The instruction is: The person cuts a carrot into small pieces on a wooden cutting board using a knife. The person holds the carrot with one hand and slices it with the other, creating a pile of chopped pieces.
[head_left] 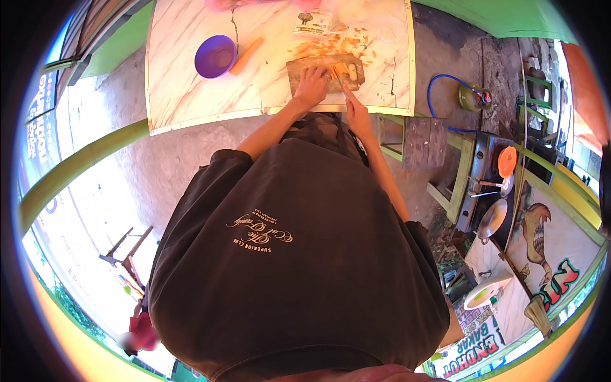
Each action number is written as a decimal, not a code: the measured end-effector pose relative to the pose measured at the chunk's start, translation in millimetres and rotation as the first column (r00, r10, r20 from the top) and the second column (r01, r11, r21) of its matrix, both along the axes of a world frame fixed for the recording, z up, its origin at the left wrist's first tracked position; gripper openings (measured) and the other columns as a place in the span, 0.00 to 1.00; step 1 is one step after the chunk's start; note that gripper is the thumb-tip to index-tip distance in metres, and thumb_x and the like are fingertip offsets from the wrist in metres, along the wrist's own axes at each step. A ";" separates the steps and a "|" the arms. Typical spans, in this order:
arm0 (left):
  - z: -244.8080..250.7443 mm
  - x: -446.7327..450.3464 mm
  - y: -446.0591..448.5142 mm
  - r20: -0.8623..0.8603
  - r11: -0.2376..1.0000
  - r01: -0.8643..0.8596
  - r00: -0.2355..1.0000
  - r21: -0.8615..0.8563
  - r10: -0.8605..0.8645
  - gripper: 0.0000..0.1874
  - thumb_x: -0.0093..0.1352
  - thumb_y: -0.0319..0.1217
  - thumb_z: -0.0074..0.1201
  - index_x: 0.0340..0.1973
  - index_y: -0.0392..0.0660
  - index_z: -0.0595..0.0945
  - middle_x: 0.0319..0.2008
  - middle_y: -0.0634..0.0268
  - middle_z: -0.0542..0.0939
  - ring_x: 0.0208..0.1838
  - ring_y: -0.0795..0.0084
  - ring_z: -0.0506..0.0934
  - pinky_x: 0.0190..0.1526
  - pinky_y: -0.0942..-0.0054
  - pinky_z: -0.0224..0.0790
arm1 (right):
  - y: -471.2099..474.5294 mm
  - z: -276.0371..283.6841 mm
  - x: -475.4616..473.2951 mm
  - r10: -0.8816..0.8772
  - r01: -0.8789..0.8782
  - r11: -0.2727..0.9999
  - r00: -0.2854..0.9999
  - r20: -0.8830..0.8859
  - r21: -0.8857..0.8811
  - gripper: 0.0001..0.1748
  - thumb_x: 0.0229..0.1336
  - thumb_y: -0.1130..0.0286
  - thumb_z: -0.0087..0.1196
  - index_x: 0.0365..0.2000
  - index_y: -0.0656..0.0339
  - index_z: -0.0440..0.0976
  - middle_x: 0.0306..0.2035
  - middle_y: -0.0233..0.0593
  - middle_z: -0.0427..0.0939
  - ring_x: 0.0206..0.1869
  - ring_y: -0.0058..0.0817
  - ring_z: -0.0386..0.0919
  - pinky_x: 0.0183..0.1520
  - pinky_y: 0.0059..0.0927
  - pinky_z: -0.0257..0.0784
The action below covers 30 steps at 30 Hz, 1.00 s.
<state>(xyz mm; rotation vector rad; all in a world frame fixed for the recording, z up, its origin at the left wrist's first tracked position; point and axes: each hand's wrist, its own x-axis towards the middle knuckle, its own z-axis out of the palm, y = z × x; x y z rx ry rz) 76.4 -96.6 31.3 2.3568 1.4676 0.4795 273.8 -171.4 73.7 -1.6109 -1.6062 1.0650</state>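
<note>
My left hand (312, 87) rests on a wooden cutting board (298, 69), fingers bent over its middle; what lies under them is hidden. In my right hand (357, 114) is a knife (341, 85), its blade pointing up the board. Cut orange sticks, apparently carrot (340, 70), lie by the blade. A paler, thick chunk (352, 71) sits to their right on the board. Beyond the board, many orange shavings and pieces (351, 44) are scattered over the marble-patterned table (181, 102).
A purple bowl (215, 56) stands left on the table, beside a long carrot (247, 56). Clear plastic with a printed label (311, 23) lies at the back. Rightward are a wooden stool (425, 143), a gas cylinder (474, 98) and a stove (479, 176). Another person (143, 332) is lower left.
</note>
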 end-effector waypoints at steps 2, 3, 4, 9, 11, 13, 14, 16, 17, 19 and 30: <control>1.2 2.0 3.1 0.081 0.998 -0.039 0.996 -0.047 0.043 0.27 0.70 0.30 0.55 0.66 0.41 0.78 0.58 0.55 0.78 0.66 0.51 0.73 0.70 0.45 0.59 | 0.1 -11.1 5.8 -0.030 0.030 1.000 0.997 -0.064 0.007 0.26 0.77 0.72 0.48 0.71 0.46 0.72 0.25 0.54 0.70 0.26 0.35 0.65 0.36 0.36 0.70; 1.2 1.1 5.1 0.119 0.994 -0.076 0.989 -0.082 0.085 0.26 0.70 0.30 0.56 0.65 0.43 0.79 0.58 0.54 0.78 0.65 0.51 0.73 0.70 0.45 0.59 | 1.3 -12.0 5.7 -0.041 0.039 0.999 0.995 -0.089 -0.023 0.26 0.77 0.72 0.48 0.71 0.46 0.72 0.24 0.51 0.68 0.27 0.31 0.63 0.36 0.34 0.69; 1.3 0.2 6.7 0.155 0.987 -0.111 0.979 -0.119 0.129 0.25 0.71 0.30 0.57 0.65 0.44 0.80 0.58 0.54 0.79 0.65 0.51 0.74 0.71 0.46 0.59 | 1.6 -12.6 5.8 -0.052 0.046 0.997 0.992 -0.113 -0.054 0.26 0.76 0.72 0.47 0.71 0.46 0.72 0.24 0.48 0.67 0.28 0.28 0.62 0.36 0.32 0.68; 3.3 -11.2 5.5 0.192 0.952 -0.286 0.934 -0.109 0.302 0.19 0.71 0.33 0.61 0.55 0.42 0.86 0.49 0.53 0.83 0.57 0.48 0.80 0.62 0.47 0.68 | -0.3 -6.4 0.0 -0.017 0.006 0.993 0.995 -0.096 -0.115 0.27 0.76 0.72 0.47 0.71 0.46 0.72 0.23 0.47 0.65 0.27 0.26 0.63 0.36 0.32 0.68; 4.6 -14.7 0.4 0.197 0.923 -0.348 0.905 -0.163 0.376 0.18 0.69 0.34 0.65 0.52 0.40 0.86 0.47 0.53 0.83 0.53 0.49 0.82 0.56 0.50 0.73 | -0.2 0.4 -4.1 0.018 -0.029 0.988 0.997 -0.076 -0.149 0.27 0.77 0.72 0.48 0.71 0.46 0.72 0.23 0.49 0.66 0.26 0.29 0.64 0.36 0.33 0.69; 6.7 -17.5 -3.2 0.211 0.871 -0.372 0.868 -0.322 0.449 0.20 0.67 0.35 0.69 0.50 0.38 0.86 0.46 0.52 0.84 0.50 0.50 0.84 0.50 0.54 0.77 | -1.5 3.4 -6.7 0.051 -0.060 0.981 0.997 -0.052 -0.182 0.26 0.77 0.71 0.48 0.71 0.46 0.72 0.23 0.51 0.68 0.25 0.31 0.65 0.35 0.35 0.70; 7.3 -16.4 -3.0 0.254 0.877 -0.363 0.858 -0.316 0.447 0.18 0.66 0.34 0.68 0.48 0.38 0.86 0.45 0.52 0.84 0.49 0.49 0.84 0.49 0.54 0.78 | -2.1 4.7 -8.0 0.050 -0.060 0.982 0.997 -0.055 -0.179 0.27 0.77 0.71 0.48 0.72 0.46 0.71 0.23 0.49 0.66 0.26 0.29 0.64 0.35 0.34 0.69; -1.1 -14.4 -1.6 0.335 0.885 -0.353 0.830 -0.303 0.446 0.16 0.64 0.32 0.68 0.45 0.38 0.85 0.44 0.53 0.84 0.46 0.48 0.84 0.48 0.54 0.79 | -3.8 7.0 -10.4 0.057 -0.067 0.983 0.996 -0.063 -0.173 0.27 0.78 0.71 0.48 0.72 0.47 0.71 0.24 0.44 0.64 0.28 0.25 0.62 0.35 0.32 0.67; -5.2 -14.1 -0.9 0.346 0.892 -0.343 0.832 -0.296 0.434 0.16 0.64 0.32 0.68 0.45 0.38 0.85 0.44 0.52 0.84 0.47 0.47 0.85 0.48 0.54 0.79 | -4.6 8.2 -10.9 0.059 -0.068 0.981 0.997 -0.051 -0.183 0.27 0.77 0.71 0.48 0.72 0.47 0.71 0.25 0.49 0.67 0.27 0.31 0.65 0.36 0.34 0.69; -11.4 -11.9 2.5 0.371 0.907 -0.313 0.836 -0.282 0.404 0.15 0.64 0.31 0.68 0.44 0.38 0.85 0.44 0.52 0.84 0.47 0.47 0.85 0.49 0.54 0.79 | -6.9 8.6 -9.8 0.056 -0.060 0.978 0.998 -0.022 -0.201 0.27 0.76 0.72 0.48 0.71 0.46 0.72 0.27 0.61 0.73 0.26 0.44 0.70 0.38 0.39 0.73; -10.1 -4.7 12.0 0.272 0.854 -0.348 0.842 -0.386 0.466 0.17 0.64 0.35 0.72 0.44 0.39 0.86 0.36 0.57 0.87 0.37 0.60 0.86 0.41 0.62 0.80 | -12.5 -5.1 -5.8 0.025 -0.027 0.999 0.999 -0.044 -0.034 0.27 0.76 0.73 0.48 0.71 0.49 0.72 0.27 0.54 0.69 0.28 0.34 0.67 0.37 0.35 0.70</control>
